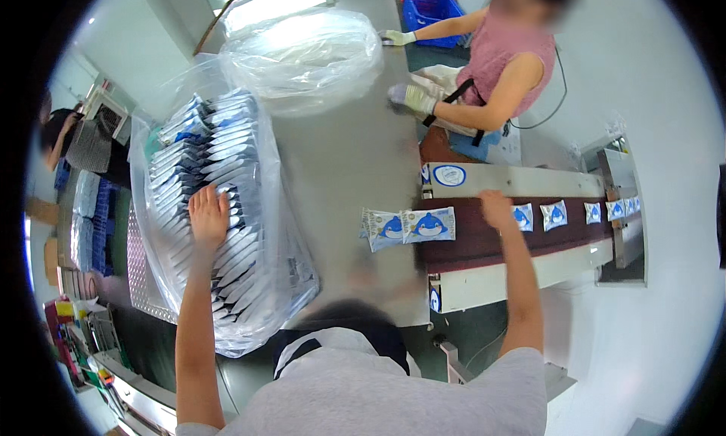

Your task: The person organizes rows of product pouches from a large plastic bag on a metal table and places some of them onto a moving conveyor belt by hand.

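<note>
My left hand (209,215) lies with its fingers stretched over tightly stacked silver-and-blue packets (238,145). They stand on edge in two rows inside a large clear plastic bag (283,232). Over the dark red conveyor belt (473,243) is my right hand (496,209), close to a small white packet with a blue whale-like picture (522,217). Its fingers are blurred and partly hidden, so their grip is unclear. Two overlapping packets of this kind lie where belt and table meet, the front one (429,226) partly over the other (384,230).
Further packets (554,215) sit along the belt toward a wall opening. Across the grey metal table (348,156) stands a co-worker in a pink top (508,50) and gloves. Another filled clear bag (302,54) lies at the far end, near a blue crate (431,9).
</note>
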### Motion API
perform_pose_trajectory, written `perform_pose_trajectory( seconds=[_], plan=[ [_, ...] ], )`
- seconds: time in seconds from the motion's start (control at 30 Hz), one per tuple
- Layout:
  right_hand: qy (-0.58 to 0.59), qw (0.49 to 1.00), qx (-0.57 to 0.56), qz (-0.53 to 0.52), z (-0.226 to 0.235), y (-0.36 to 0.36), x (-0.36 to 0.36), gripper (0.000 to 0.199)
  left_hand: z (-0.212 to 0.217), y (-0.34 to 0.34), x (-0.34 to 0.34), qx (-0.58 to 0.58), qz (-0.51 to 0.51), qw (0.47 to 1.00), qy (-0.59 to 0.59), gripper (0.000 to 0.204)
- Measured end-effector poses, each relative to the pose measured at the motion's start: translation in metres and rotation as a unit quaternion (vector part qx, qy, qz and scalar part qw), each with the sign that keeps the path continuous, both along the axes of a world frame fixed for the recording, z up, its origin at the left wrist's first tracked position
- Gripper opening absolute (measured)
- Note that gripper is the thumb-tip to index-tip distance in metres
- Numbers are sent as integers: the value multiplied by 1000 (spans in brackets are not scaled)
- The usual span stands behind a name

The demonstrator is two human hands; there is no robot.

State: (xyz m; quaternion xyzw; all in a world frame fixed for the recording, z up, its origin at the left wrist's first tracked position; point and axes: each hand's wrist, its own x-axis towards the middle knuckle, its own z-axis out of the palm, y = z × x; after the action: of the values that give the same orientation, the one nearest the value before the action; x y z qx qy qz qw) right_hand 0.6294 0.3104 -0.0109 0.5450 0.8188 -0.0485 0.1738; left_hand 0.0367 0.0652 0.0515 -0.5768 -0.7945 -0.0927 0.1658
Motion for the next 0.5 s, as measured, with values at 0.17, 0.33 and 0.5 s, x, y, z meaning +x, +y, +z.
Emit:
perform_pose_trajectory(
  seconds=[0.17,0.33,0.5],
  plan=[
    [-99,994,-24,43,-36,28,84,59,4,6,5,-15,19,1000,-10,34],
    [-68,937,-217,263,-18,49,-21,54,7,0,7,-38,45,998,-35,34],
    [178,851,-332,365,-65,17,-154,69,11,5,12,-20,41,998,-38,34]
  ],
)
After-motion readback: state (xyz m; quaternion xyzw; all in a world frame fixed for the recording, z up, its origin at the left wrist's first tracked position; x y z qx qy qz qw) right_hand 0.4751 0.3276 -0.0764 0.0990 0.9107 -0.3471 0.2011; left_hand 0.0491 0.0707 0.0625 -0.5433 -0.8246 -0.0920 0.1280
